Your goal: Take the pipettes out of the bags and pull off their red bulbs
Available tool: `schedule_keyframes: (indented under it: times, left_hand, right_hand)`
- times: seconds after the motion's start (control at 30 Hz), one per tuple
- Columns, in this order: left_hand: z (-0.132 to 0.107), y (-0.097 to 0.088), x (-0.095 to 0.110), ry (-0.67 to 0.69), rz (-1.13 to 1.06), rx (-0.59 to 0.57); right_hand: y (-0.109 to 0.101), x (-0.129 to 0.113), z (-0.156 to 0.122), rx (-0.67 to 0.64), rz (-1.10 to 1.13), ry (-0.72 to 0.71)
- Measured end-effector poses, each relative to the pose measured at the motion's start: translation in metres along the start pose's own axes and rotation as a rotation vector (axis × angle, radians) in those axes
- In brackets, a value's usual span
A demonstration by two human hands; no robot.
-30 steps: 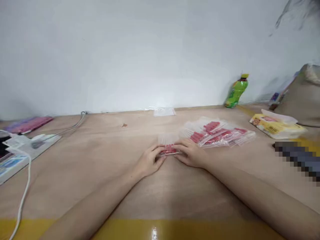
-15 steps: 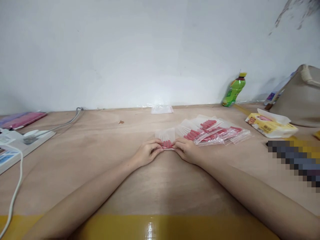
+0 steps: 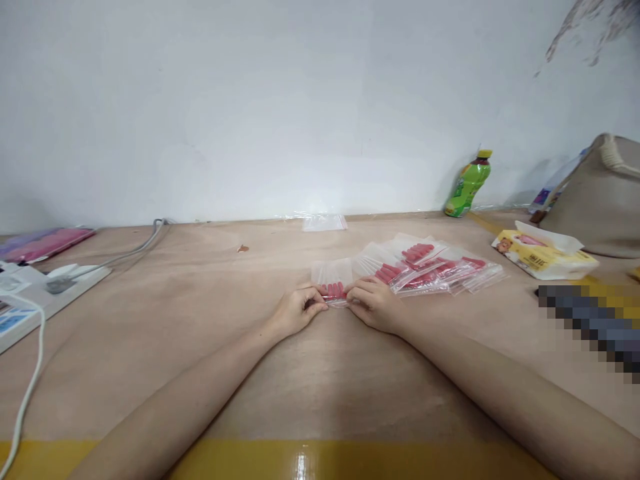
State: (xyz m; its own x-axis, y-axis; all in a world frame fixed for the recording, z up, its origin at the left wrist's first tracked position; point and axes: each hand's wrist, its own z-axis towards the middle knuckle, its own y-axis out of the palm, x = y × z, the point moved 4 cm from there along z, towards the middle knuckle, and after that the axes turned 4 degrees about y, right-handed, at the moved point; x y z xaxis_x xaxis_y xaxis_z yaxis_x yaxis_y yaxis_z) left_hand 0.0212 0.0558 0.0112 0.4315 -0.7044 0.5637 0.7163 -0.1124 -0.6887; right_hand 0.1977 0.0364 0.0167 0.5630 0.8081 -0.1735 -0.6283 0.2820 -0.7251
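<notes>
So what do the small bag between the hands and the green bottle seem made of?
The bag looks like clear, slightly shiny plastic film: red pieces show through. The bottle looks glossy, probably plastic given its contoured shape; glass isn't excluded.

Soft light across the wall; glare on the yellow strip at six o'clock; pixelated patch just past three.

The table gives room leftward, while bags (overlapping, filled) crowd the right hand.
</notes>
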Motion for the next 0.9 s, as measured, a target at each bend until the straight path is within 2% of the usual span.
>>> schedule_keyframes:
  times: [0.13,0.37,0.53,0.63,0.73,0.9]
  left_hand:
    - [-0.001,-0.002,0.0,0.006,0.021,0.024]
    - [-0.003,-0.006,0.01,0.054,0.086,0.027]
    - [0.004,-0.003,0.02,0.175,0.073,-0.046]
    - [0.006,0.001,0.021,0.206,0.033,-0.081]
    - [0.007,0.003,0.017,0.115,-0.032,-0.074]
    - [0.008,0.006,0.006,-0.09,-0.115,-0.025]
  right_hand:
    - [-0.002,-0.005,0.001,0.023,-0.063,-0.074]
    - [0.001,-0.003,0.0,0.031,-0.116,-0.09]
    - [0.0,-0.004,0.002,0.079,-0.089,-0.082]
    - [0.0,-0.005,0.003,0.061,-0.098,-0.086]
    - [0.001,-0.006,0.003,0.017,-0.108,-0.121]
    - [0.0,-0.009,0.004,0.039,-0.163,-0.129]
